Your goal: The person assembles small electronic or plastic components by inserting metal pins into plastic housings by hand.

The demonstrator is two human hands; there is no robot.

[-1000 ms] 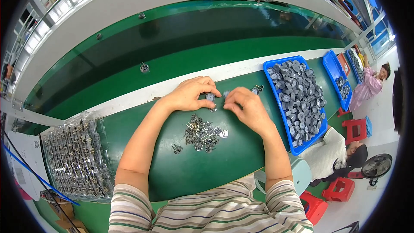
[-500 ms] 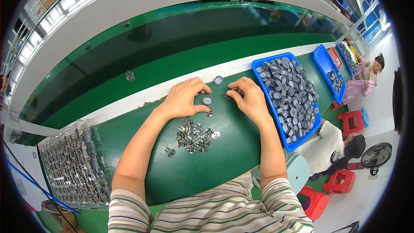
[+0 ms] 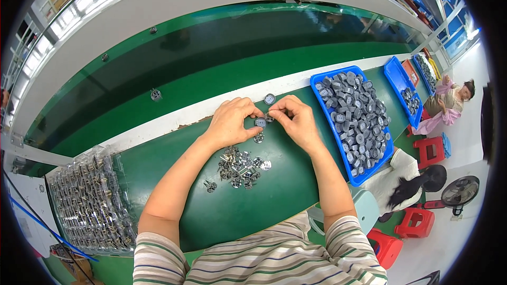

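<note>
My left hand (image 3: 232,122) grips a small grey rounded plastic housing (image 3: 260,122) between thumb and forefinger, just above the green tabletop (image 3: 211,211). Close beside it, my right hand (image 3: 298,122) pinches a small metal part (image 3: 269,118), mostly covered by the fingertips. A second grey housing (image 3: 270,98) lies beyond both hands, near the white ledge. Under my left thumb a loose round metal piece (image 3: 258,138) rests on the table. Nearer to me spreads a pile of shiny metal pin parts (image 3: 240,168), with one stray metal part (image 3: 210,186) to its left.
A blue tray (image 3: 346,179) heaped with grey housings stands on the right; another blue tray (image 3: 395,76) is farther off. Bagged metal parts (image 3: 92,206) lie at left. Past the white ledge (image 3: 174,119), a green conveyor belt (image 3: 227,82) carries several parts. Two people sit at right.
My right hand has moved left with its metal part, up to the housing. My left hand has shifted slightly right with the housing. Parts on the belt have moved slightly left.
</note>
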